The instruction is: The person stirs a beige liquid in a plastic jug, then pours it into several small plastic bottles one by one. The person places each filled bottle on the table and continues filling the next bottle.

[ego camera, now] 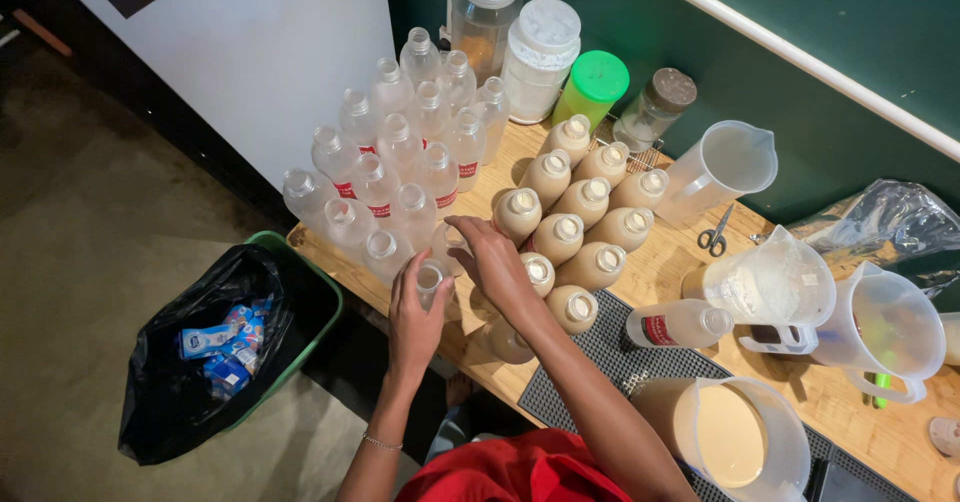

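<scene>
My left hand [415,317] grips an empty clear plastic bottle [430,280] with no cap, at the near edge of the wooden table [850,402]. Just right of it, my right hand [497,265] lies palm down over bottle tops. Its fingers reach onto another clear bottle [447,247]; whether they grip it is hidden. Several empty clear bottles with red labels [400,152] stand to the left. To the right stand several bottles filled with beige liquid [585,202].
A jug of beige liquid [735,432] stands on a black mat [600,352] beside a bottle lying on its side [675,324]. Pitchers [775,287], scissors [714,234] and jars [540,57] are behind. A bin with a black bag [215,362] stands on the floor to the left.
</scene>
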